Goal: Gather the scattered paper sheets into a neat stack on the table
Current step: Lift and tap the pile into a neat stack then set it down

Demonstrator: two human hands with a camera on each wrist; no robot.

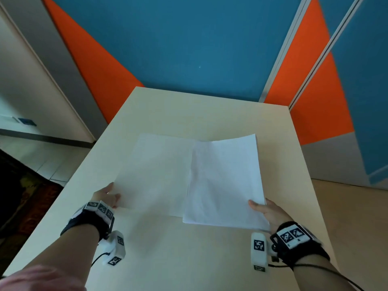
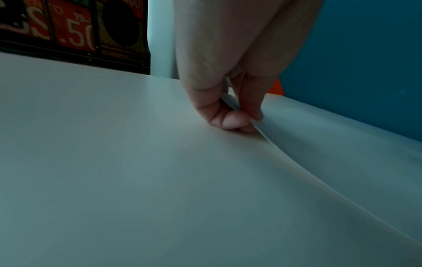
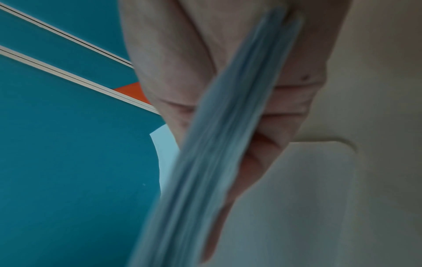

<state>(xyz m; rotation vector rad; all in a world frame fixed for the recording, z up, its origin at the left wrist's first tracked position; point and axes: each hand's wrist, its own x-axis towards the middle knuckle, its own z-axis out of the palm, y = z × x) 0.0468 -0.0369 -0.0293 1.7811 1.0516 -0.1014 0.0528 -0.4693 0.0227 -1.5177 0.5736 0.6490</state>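
A thick stack of white paper sheets hangs slightly curved above the table. My right hand grips its near right corner, thumb on top and fingers beneath; the stack's edge fills the right wrist view, blurred. A single white sheet lies to the left, its right part under the stack. My left hand pinches that sheet's near left corner between thumb and fingers, lifting the sheet's edge off the tabletop.
The pale table reaches back to a blue and orange wall. A dark patterned rug lies on the floor at the left. Blue and orange cabinet panels stand at the right.
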